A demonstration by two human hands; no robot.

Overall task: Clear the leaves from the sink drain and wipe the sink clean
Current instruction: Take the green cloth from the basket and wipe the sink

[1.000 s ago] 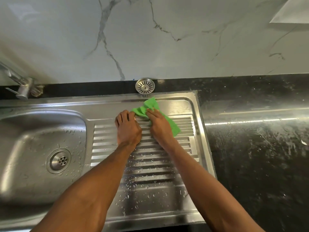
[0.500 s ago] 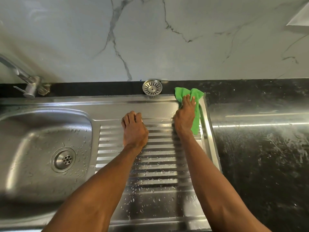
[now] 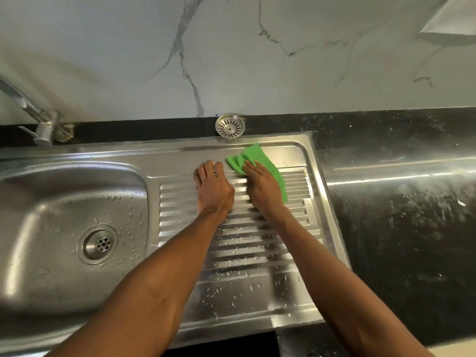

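Note:
A steel sink (image 3: 64, 292) fills the left, its basin wet with droplets around the round drain (image 3: 98, 244). To its right lies the ribbed drainboard (image 3: 257, 258). My right hand (image 3: 262, 188) presses flat on a green cloth (image 3: 253, 158) at the drainboard's far end. Beside it, my left hand (image 3: 213, 189) rests on the ribs with fingers straight. A loose drain strainer (image 3: 230, 125) lies on the black ledge behind the drainboard. No leaves are visible.
A steel tap (image 3: 38, 119) stands at the back left. Dark, wet countertop (image 3: 401, 228) stretches to the right of the sink. A marble wall (image 3: 231, 52) rises behind.
My right hand has slid the green cloth back left from the drainboard's far right corner to beside my left hand. The left hand has stayed in place.

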